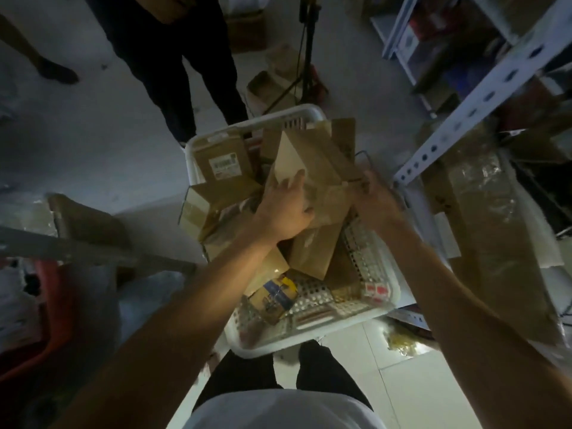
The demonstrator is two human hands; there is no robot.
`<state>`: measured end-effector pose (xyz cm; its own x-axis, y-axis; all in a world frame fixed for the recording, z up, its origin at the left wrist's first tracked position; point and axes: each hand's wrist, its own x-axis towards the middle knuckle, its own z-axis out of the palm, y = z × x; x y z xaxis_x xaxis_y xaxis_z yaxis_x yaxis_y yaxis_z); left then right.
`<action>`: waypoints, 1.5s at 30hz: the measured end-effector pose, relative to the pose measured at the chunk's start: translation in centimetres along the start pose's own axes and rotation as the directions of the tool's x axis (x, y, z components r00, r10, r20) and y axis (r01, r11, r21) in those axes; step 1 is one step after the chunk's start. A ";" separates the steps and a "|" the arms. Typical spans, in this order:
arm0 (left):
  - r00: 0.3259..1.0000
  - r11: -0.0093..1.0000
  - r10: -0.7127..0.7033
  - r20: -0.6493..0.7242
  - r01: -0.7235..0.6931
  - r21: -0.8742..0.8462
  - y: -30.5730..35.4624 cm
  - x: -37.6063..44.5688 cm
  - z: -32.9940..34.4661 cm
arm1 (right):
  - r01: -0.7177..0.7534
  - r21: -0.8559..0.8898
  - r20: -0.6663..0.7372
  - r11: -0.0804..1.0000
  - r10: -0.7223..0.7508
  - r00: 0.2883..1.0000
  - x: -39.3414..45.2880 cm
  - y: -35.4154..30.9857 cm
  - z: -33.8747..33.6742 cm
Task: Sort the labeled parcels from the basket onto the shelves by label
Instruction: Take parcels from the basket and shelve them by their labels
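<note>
I look down into a white perforated plastic basket heaped with brown cardboard parcels, set on the pale floor beside a grey slotted-steel shelf rack. My left hand lies on the top brown cardboard parcel, fingers spread flat against its pale face. My right hand grips the same parcel's right edge, fingers curled round it, though their tips are hidden behind the cardboard. The parcel sits tilted above the pile, and its label faces away from me. One flat brown parcel with a white label leans at the basket's far left corner; its print is too blurred to read. Dim light swallows the shelf contents. A bystander's dark trouser legs are cut off at the top edge.
</note>
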<state>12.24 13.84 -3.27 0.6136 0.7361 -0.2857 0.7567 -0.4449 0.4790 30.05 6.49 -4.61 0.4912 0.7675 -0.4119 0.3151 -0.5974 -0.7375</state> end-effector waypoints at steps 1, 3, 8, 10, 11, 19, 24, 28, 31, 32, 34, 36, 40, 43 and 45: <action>1.000 1.000 -0.013 0.015 0.013 -0.012 -0.3 0.7 -0.1 | -0.042 0.025 -0.011 0.999 0.043 0.999 0.6 -0.2 0.3; 0.999 0.999 -0.003 0.044 0.005 -0.045 -0.7 1.6 -0.3 | -0.131 -0.004 -0.030 0.991 0.131 0.991 1.4 -0.6 1.1; 0.995 0.964 -0.098 0.018 0.100 -0.246 -2.1 2.0 -0.7 | -0.057 -0.042 -0.070 0.998 0.054 0.996 0.8 -0.9 3.2; 0.986 0.933 -0.164 0.024 0.163 -0.321 -2.7 1.2 -0.7 | 0.006 -0.062 -0.027 0.998 -0.008 1.000 0.0 -1.0 4.4; 0.984 0.919 -0.177 0.027 0.175 -0.353 -3.0 0.7 -0.7 | 0.033 -0.051 -0.002 0.998 -0.033 0.999 -0.4 -1.1 5.0; 0.944 0.789 -0.327 0.042 0.297 -0.538 -5.0 -1.1 -0.3 | 0.312 -0.089 0.157 0.946 -0.296 0.942 -2.8 -2.0 7.9; 0.934 0.770 -0.356 0.040 0.317 -0.554 -5.4 -1.0 -0.2 | 0.339 -0.142 0.219 0.930 -0.305 0.927 -3.0 -2.0 7.4; 0.932 0.683 -0.359 0.054 0.302 -0.665 -5.4 -1.5 -0.6 | 0.255 -0.122 0.199 0.959 -0.228 0.953 -3.1 -1.4 6.0; 0.916 0.588 -0.385 0.111 0.336 -0.736 -5.4 -3.0 -0.5 | 0.199 -0.127 0.150 0.972 -0.179 0.972 -3.3 -0.8 4.8; 0.917 0.562 -0.380 0.119 0.331 -0.758 -5.3 -3.6 -0.4 | 0.173 -0.098 0.129 0.980 -0.159 0.979 -3.5 -0.7 4.4; 0.925 0.523 -0.358 0.127 0.311 -0.794 -5.2 -4.8 0.0 | 0.108 -0.015 0.111 0.994 -0.105 0.988 -4.0 -0.6 4.0; 0.939 0.467 -0.322 0.124 0.271 -0.842 -4.9 -6.1 0.6 | 0.081 0.022 0.109 0.996 -0.083 0.991 -4.4 -0.7 3.8; 0.964 0.410 -0.256 0.073 0.177 -0.895 -5.2 -8.6 1.1 | 0.125 0.059 0.099 0.990 -0.131 0.986 -5.6 -1.0 4.4; 0.954 0.450 -0.289 0.080 0.209 -0.868 -6.0 -10.3 0.4 | 0.141 0.036 0.160 0.989 -0.145 0.977 -6.9 -1.2 5.6; 0.939 0.503 -0.344 0.031 0.212 -0.838 -7.0 -11.5 0.2 | 0.170 0.066 0.215 0.983 -0.180 0.960 -7.9 -1.3 6.5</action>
<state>-0.12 8.37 -3.50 0.3229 0.8281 -0.4582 0.3217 0.3593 0.8760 20.46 2.74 -3.86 0.2406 0.8943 -0.3773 0.3399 -0.4417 -0.8303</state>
